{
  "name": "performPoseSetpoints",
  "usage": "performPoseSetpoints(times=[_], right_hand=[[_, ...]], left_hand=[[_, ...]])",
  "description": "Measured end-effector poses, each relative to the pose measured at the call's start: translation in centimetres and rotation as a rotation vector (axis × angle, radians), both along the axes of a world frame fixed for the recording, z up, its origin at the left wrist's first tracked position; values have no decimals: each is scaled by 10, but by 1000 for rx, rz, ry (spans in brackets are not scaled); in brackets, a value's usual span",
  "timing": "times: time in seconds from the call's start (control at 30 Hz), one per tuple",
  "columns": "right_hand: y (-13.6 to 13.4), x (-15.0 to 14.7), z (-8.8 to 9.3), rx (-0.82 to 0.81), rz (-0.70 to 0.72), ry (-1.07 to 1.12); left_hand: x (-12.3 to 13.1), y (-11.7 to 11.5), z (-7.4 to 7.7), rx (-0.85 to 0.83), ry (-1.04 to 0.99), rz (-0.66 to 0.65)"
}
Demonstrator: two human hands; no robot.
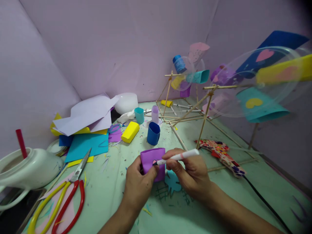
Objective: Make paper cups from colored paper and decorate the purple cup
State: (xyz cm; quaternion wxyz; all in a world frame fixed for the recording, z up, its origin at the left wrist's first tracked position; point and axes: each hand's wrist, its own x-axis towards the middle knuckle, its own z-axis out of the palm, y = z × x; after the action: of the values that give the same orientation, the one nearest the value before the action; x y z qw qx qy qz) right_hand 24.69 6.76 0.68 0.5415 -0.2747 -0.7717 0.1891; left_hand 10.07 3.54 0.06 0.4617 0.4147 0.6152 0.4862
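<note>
My left hand [141,182] grips a purple foam loop [153,155] by its left side, the thumb across its front. A small pink spot shows on the front of the loop. In my right hand [188,172] is a white marker [180,157] with a dark tip, which meets the purple foam beside the pink spot and my left thumb. Under my hands lies a teal foam cutout [173,182] on the table. Just beyond stand a dark blue foam cup [153,134] and a yellow foam loop [130,132].
Red-and-yellow-handled scissors [75,182] lie at the left near a white pot [31,167]. Foam sheets [87,146] and paper are stacked behind. Two stick-framed wheels with foam cups [263,104] stand at the right, near a patterned glue gun [221,154] with a black cord.
</note>
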Motion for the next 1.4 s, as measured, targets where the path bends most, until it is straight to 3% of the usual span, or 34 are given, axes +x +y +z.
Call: performPoseSetpoints(times=[0.53, 0.87, 1.1, 1.4], right_hand=[[2, -2, -7, 3, -65, 19], [1, 0, -7, -130, -89, 163], [2, -2, -6, -23, -73, 75], [1, -2, -4, -59, -77, 53]], left_hand=[[0, 0, -1, 8, 15, -4], [2, -1, -1, -23, 13, 2], [1, 0, -1, 9, 26, 15], [6, -3, 4, 35, 2, 63]])
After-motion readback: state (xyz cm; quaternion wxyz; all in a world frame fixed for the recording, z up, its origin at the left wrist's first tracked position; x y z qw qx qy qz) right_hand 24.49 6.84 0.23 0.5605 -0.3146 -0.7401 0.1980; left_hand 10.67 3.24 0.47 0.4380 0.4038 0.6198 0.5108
